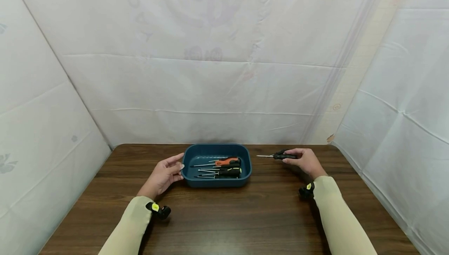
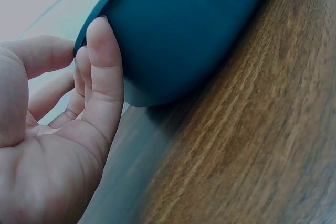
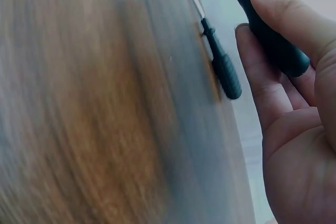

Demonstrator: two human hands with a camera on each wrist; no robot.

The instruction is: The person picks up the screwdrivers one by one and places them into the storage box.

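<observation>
Left hand (image 1: pixel 164 175) lies open, fingers (image 2: pixel 102 72) straight; right hand (image 1: pixel 306 160) is curled, thumb (image 3: pixel 294 17) pressing over fingers.

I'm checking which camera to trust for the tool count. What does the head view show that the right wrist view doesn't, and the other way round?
Only the head view shows the blue tray, the screwdrivers lying in it, and the left hand touching the tray's left end.

Only the right wrist view shows a second black screwdriver lying on the table, apart from the fingers.

Both show the right hand gripping a black-handled screwdriver, and the wooden table.
</observation>
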